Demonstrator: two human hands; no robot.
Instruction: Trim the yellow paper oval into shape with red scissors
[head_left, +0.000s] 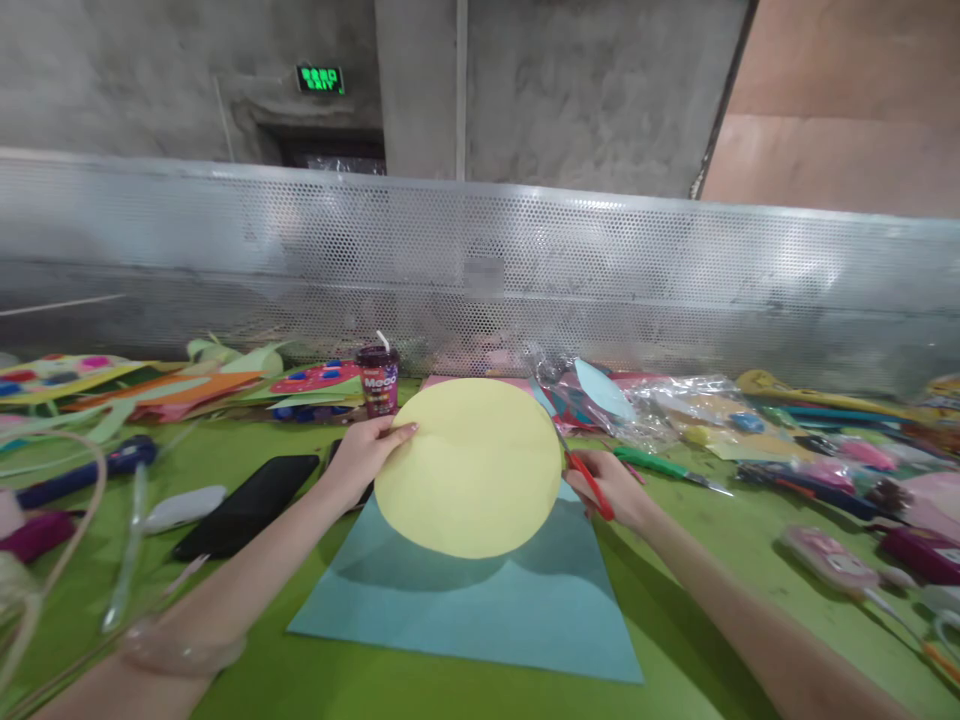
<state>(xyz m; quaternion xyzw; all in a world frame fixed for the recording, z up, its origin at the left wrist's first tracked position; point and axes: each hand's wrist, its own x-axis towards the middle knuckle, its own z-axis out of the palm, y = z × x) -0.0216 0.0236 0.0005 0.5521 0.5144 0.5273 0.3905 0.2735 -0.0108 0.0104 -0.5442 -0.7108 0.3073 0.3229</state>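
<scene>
A large round sheet of pale yellow paper (pixel 472 470) is held up in front of me. My left hand (pixel 367 455) pinches its left edge, thumb on the near face. My right hand (pixel 604 485) grips red-handled scissors (pixel 592 485), whose blades lie at the circle's right edge. How far the blades are parted I cannot make out. Beneath the circle, a light blue sheet of paper (pixel 480 625) lies flat on the green table (pixel 675 620), partly hidden by the yellow paper and in its shadow.
A dark drink cup with a straw (pixel 379 382) stands behind my left hand. A black phone (pixel 247 505) and a white mouse-shaped object (pixel 185 508) lie at left. A green-handled cutter (pixel 667 468) lies right of my right hand. Craft papers and plastic bags (pixel 652 405) line the perforated metal screen (pixel 480 260).
</scene>
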